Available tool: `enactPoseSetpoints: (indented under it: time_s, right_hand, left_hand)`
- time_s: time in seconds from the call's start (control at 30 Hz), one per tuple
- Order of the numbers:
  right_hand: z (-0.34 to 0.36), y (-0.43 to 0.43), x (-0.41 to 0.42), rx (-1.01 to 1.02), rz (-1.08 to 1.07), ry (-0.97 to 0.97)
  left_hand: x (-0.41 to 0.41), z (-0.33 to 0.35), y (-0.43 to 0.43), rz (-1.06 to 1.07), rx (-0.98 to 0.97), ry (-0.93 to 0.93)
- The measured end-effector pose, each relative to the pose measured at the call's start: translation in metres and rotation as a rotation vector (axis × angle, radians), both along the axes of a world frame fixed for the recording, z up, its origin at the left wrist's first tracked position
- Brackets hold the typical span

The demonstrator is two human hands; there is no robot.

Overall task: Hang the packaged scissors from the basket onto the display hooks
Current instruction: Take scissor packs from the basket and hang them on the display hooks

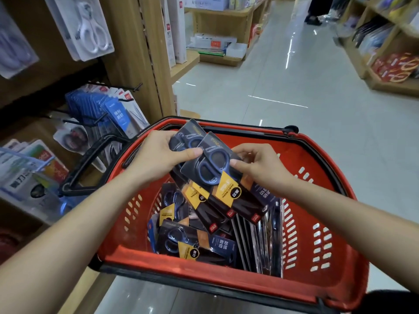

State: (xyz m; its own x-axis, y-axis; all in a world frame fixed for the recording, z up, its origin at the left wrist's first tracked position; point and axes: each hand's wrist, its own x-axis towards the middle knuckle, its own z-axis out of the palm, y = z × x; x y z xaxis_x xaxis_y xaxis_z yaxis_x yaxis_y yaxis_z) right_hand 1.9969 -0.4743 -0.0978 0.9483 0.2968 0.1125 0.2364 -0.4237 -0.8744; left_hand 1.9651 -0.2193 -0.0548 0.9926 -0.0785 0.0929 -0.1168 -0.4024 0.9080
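Hands meet at the centre of the view, above a red plastic shopping basket (328, 223) with slotted walls and a black rim, which fills the span from four to eight o'clock. The left hand (158, 152) grips a fanned bunch of dark cardboard scissor packs (213, 171), each showing blue-handled scissors and a yellow label. Its thumb presses across the front of the bunch and its other fingers curl out of sight behind. The right hand (256, 164) reaches the bunch from its three o'clock side and pinches the edge of the front pack, thumb on the face and fingers bent round the back. The bunch is tilted, top ends toward twelve o'clock and lower ends dipping into the basket.

Beneath it, more loose packs of the same kind (188, 243) lie on the basket floor toward six o'clock, and others stand on edge in a row near the wall at four o'clock. One black basket handle (90, 159) is swung out toward nine o'clock.

Black wire display hooks (137, 87) jut from the wooden shelf panel at ten o'clock, well apart from the hands. Blue-and-white carded packs (120, 116) hang on some of them. White-handled scissors in a clear blister pack (90, 30) hang at eleven o'clock. Pale glossy floor tiles (294, 87) run toward one o'clock between wooden shelves.
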Motion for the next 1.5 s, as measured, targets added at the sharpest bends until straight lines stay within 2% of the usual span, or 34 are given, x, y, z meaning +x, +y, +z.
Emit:
enactPoseSetpoints:
  time_s: [0.13, 0.23, 0.33, 0.43, 0.57, 0.67, 0.7, 0.77, 0.9, 1.03, 1.23, 1.3, 1.43, 1.5]
  right_hand:
    - [0.003, 0.002, -0.001, -0.017, -0.071, -0.051]
    - [0.001, -0.005, 0.004, -0.07, -0.137, -0.036]
    - [-0.003, -0.021, 0.007, -0.037, -0.381, 0.092]
    - [0.003, -0.029, 0.004, 0.169, -0.542, 0.277]
    - [0.018, -0.029, 0.0, 0.367, -0.502, 0.475]
    - [0.025, -0.026, -0.007, 0.583, -0.302, 0.717]
    - [0.026, -0.023, -0.008, 0.682, -0.244, 0.756]
    - [0.028, -0.021, -0.008, 0.863, -0.179, 0.718]
    - [0.034, -0.025, -0.003, 1.085, -0.193, 0.577]
    - [0.032, -0.029, -0.002, 1.037, -0.264, 0.496]
    - [0.032, -0.042, -0.003, 0.974, -0.339, 0.393]
    - [0.035, -0.047, -0.004, 0.969, -0.321, 0.365]
    - [0.044, -0.049, -0.008, 0.868, -0.265, 0.268]
    - [0.045, -0.046, -0.012, 0.743, -0.203, 0.201]
  left_hand:
    - [0.0, 0.003, 0.001, 0.009, -0.071, 0.015]
    - [0.002, 0.0, 0.001, 0.112, -0.146, -0.008]
    - [0.003, 0.0, 0.003, 0.274, -0.191, -0.092]
    - [0.008, 0.004, 0.009, 0.366, -0.242, -0.177]
    - [0.012, 0.015, 0.013, 0.461, -0.449, -0.185]
    - [0.01, 0.022, 0.007, 0.476, -0.666, -0.095]
    - [0.008, 0.024, 0.003, 0.472, -0.712, -0.065]
    - [0.005, 0.025, -0.002, 0.446, -0.751, -0.007]
    - [0.001, 0.021, -0.012, 0.37, -0.743, 0.099]
    - [-0.001, 0.009, -0.022, 0.266, -0.744, 0.247]
    - [-0.005, -0.002, -0.02, 0.051, -0.482, 0.292]
    - [-0.005, 0.003, -0.012, 0.05, -0.432, 0.32]
    - [0.001, 0.016, 0.003, 0.126, -0.293, 0.207]
    - [0.002, 0.021, -0.001, 0.03, -0.134, 0.131]
